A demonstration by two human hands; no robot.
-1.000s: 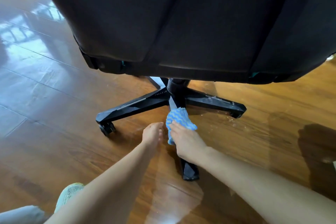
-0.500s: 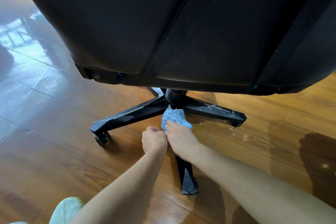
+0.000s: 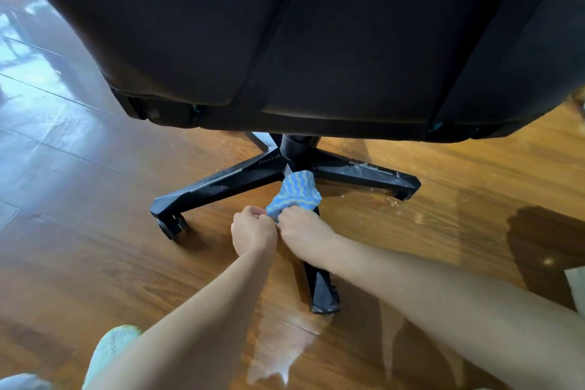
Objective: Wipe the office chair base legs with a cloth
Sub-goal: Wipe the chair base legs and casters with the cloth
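A black office chair base point(image 3: 221, 182) stands on the wooden floor, with three legs in view and a castor point(image 3: 172, 225) under the left one. A blue and white wavy-striped cloth point(image 3: 294, 191) lies on the near leg point(image 3: 321, 290) close to the hub. My right hand point(image 3: 305, 233) grips the cloth's near end over that leg. My left hand point(image 3: 253, 229) is curled right beside it, pinching the cloth's edge. The right leg point(image 3: 367, 172) shows pale dust.
The chair's dark seat back point(image 3: 300, 35) fills the upper view and overhangs the base. The glossy wooden floor point(image 3: 79, 263) lies all around. A pale green slipper point(image 3: 110, 348) sits at the lower left. A white object point(image 3: 576, 288) shows at the right edge.
My left hand went from flat on the floor to a closed fist against the cloth's edge. Both hands and the cloth stayed on the near leg by the hub.
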